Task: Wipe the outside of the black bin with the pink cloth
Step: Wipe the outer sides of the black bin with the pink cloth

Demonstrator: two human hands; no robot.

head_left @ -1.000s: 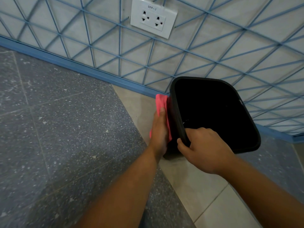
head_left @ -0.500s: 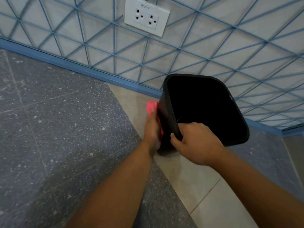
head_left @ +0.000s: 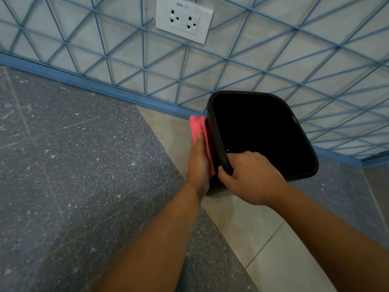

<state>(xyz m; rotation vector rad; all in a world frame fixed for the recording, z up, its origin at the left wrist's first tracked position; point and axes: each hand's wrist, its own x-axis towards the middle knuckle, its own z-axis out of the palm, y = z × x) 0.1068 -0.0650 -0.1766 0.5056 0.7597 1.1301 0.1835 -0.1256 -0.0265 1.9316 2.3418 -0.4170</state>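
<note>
Against the black bin [head_left: 216,131], my flat left hand [head_left: 199,163] has slid the pink cloth [head_left: 197,127] back up its side, so wiping goes on; my right hand [head_left: 250,178] grips the rim.

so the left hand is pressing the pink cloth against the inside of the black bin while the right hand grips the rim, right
Not quite. The head view shows the left hand pressing the pink cloth against the outside wall of the black bin, not the inside. The rest holds: the right hand grips the rim, fingers curled over it.
</note>
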